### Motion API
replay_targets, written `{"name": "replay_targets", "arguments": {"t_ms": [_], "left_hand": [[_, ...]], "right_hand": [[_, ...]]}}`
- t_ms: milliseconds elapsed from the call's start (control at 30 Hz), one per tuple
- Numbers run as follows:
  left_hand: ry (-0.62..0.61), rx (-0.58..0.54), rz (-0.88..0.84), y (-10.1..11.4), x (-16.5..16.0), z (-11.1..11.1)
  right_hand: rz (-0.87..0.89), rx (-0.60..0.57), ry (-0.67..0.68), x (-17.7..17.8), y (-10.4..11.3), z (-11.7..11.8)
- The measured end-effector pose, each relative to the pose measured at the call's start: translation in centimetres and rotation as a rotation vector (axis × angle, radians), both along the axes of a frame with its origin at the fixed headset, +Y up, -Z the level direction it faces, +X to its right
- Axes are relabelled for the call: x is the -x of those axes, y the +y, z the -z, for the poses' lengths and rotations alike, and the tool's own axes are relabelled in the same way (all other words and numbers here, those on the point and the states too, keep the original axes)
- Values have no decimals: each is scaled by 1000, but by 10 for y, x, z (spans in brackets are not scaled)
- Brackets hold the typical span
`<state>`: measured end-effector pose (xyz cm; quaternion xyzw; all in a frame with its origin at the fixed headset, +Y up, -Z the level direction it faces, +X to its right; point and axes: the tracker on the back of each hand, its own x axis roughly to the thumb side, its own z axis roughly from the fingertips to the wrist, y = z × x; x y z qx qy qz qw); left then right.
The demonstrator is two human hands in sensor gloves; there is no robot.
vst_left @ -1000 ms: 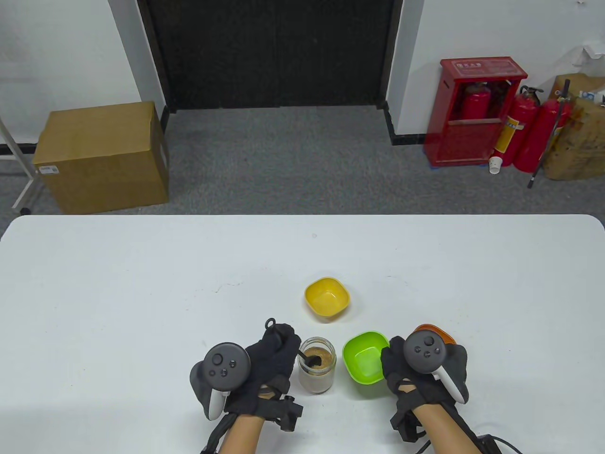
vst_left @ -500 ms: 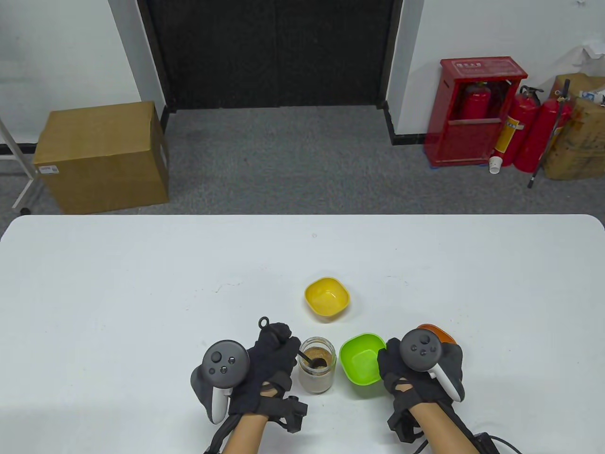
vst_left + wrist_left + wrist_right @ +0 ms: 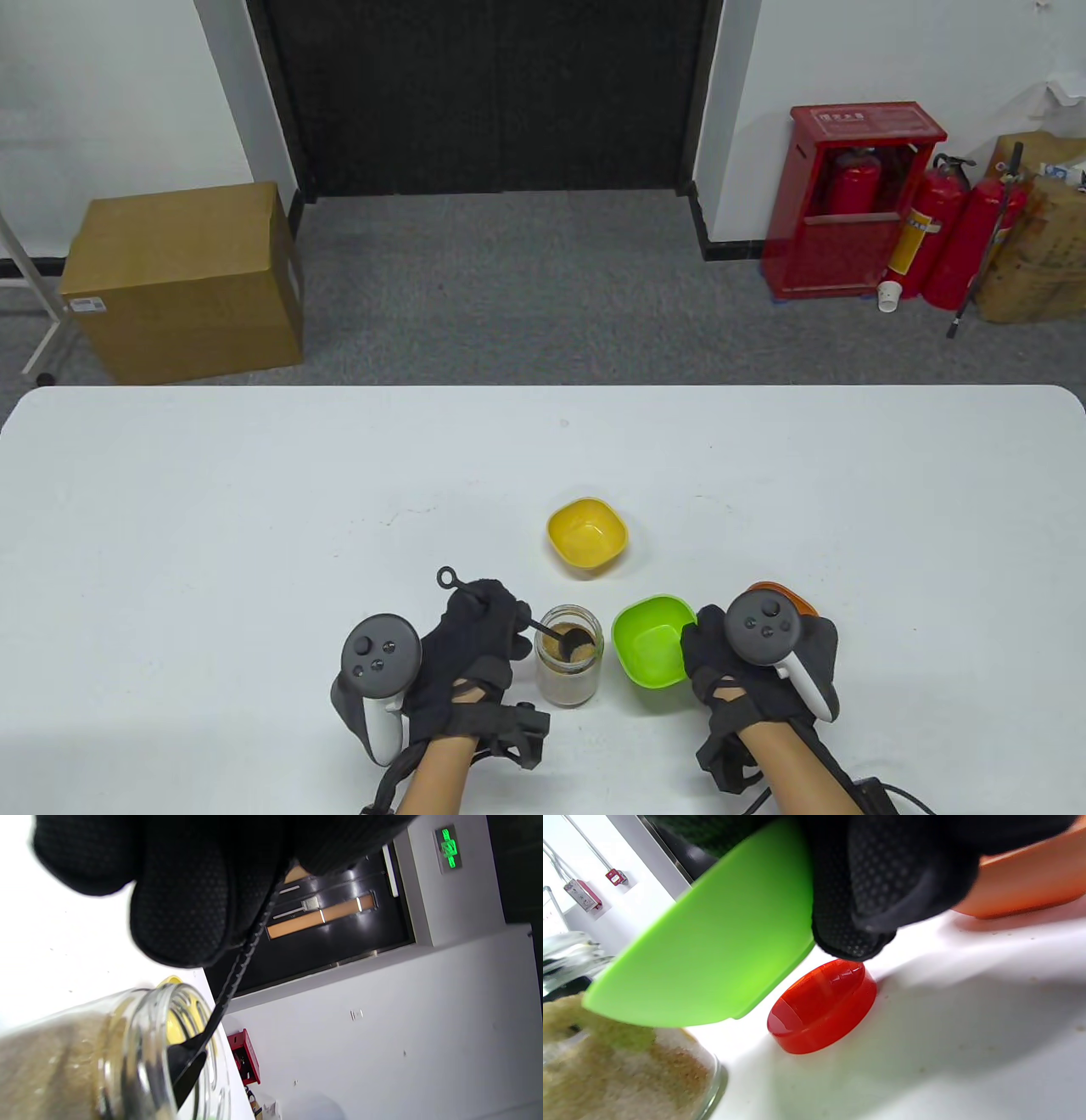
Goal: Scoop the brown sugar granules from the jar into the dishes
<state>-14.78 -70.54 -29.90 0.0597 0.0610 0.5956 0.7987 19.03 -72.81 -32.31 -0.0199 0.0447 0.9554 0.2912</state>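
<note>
Fingers of the left hand curl around the thin black handle of a measuring spoon, whose ring end sticks out past the knuckles, away from the glass jar. The spoon's bowl sits inside the jar mouth, at the surface of the brown sugar; whether it is loaded I cannot tell. On the other side of the jar, the right hand pinches the near rim of the green dish, thumb inside and fingertips under the wall, and the right wrist view shows that dish tilted up off the table and leaning over the jar. A red lid lies just under it. An orange dish peeks out behind the right hand, and a yellow dish stands beyond the jar, well apart from both hands.

To do the scoop well, I judge the spoon should dig shallowly, rise level through the narrow mouth without clipping the glass, and cross the short gap to the green dish slowly. Keeping that dish close to the jar should catch stray granules. The left wrist is rolled inward, handle slanting down towards the jar.
</note>
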Motion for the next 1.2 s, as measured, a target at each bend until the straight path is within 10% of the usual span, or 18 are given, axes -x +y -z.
{"name": "replay_targets", "arguments": {"t_ms": [1200], "left_hand": [[79,76,-162,14,8,12]], "right_hand": [[171,-86,-29,-13,14,-3]]}}
